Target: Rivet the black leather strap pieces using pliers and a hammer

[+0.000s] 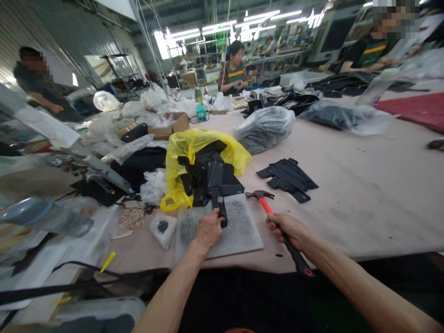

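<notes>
My left hand (209, 229) is closed around a short upright metal punch (220, 202). Below the punch, a black strip (225, 219) lies on a worn white board (248, 233). My right hand (289, 230) grips a claw hammer (266, 206) by its red and black handle, its head just off the board's right edge. Behind the board, a yellow plastic bag (201, 136) lies open with black pieces (215, 172) spilling out toward my left hand. A loose stack of flat black pieces (289, 176) rests to the right of the bag.
Left of the board sit a white block (162, 232) with a dark patch and a heap of small copper-coloured parts (131, 219). A large plastic bottle (48, 217) lies farther left. Clear-wrapped bundles (267, 127) stand at the back. Co-workers (236, 69) are beyond the table.
</notes>
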`<state>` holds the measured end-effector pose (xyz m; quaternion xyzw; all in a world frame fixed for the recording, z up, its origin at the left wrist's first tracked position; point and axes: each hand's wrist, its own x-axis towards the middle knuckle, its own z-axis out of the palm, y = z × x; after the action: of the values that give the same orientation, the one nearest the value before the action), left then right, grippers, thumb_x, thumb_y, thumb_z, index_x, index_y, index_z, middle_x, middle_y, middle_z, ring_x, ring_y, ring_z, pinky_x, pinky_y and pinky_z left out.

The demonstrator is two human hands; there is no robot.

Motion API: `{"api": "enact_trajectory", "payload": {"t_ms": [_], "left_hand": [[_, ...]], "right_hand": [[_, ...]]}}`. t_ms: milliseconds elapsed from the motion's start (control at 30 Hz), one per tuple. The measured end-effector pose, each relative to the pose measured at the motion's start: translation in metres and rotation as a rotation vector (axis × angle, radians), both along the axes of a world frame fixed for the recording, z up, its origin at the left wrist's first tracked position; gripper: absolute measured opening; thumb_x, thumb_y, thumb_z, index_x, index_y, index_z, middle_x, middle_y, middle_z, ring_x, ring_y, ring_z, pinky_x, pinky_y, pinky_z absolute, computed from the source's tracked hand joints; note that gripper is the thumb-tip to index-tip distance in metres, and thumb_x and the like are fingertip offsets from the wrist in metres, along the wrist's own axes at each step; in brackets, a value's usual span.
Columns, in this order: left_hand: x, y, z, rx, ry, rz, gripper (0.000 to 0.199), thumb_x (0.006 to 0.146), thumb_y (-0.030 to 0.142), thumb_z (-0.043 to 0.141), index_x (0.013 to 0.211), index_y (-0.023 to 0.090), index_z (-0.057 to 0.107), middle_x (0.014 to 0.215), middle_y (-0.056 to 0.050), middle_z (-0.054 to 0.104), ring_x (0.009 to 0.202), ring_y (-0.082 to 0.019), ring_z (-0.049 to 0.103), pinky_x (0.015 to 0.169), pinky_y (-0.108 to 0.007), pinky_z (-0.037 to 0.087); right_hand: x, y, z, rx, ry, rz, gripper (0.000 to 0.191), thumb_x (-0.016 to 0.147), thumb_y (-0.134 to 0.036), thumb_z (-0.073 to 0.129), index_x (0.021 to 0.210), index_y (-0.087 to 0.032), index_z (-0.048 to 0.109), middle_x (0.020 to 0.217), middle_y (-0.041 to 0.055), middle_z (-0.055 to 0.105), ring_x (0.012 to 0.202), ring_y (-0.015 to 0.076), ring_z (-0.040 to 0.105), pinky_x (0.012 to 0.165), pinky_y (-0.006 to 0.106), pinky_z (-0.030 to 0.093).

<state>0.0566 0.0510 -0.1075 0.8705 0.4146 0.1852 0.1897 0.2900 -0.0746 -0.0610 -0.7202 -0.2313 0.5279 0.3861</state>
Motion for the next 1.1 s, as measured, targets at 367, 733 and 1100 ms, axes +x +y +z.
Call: {"api": "enact_trajectory", "payload": {"t_ms": [367,733,1100], "left_hand": [[-0.003,0.000,-0.004,0.024,-0.075,-0.005,0.014,0.089,0.015,0.054,0.097,0.021,0.064,0.083,-0.008,0.073,0.075,-0.024,0.070,0.066,-0.031,0.049],[-0.001,0.001,0.002,-0.007,-0.022,-0.013,0.012,0.090,0.016,0.056,0.099,0.018,0.064,0.084,-0.008,0.073,0.078,-0.023,0.070,0.069,-0.030,0.049],[0.002,0.002,0.005,-0.034,0.101,0.002,0.019,0.094,0.020,0.048,0.102,0.017,0.065,0.090,-0.008,0.073,0.084,-0.022,0.070,0.073,-0.030,0.048]], "right_hand": [[-0.024,-0.016,0.118,0.552,-1.275,0.464,0.025,0.093,-0.037,0.048,0.073,-0.023,0.045,0.052,-0.0039,0.042,0.041,0.0101,0.029,0.047,0.029,0.013],[-0.036,-0.006,0.127,0.580,-1.180,0.426,0.028,0.091,-0.039,0.051,0.070,-0.023,0.043,0.051,-0.0035,0.042,0.040,0.0098,0.029,0.045,0.028,0.015],[-0.036,-0.005,0.118,0.589,-1.079,0.440,0.031,0.096,-0.043,0.047,0.073,-0.022,0.044,0.052,-0.0045,0.040,0.041,0.0098,0.026,0.047,0.029,0.013]]}}
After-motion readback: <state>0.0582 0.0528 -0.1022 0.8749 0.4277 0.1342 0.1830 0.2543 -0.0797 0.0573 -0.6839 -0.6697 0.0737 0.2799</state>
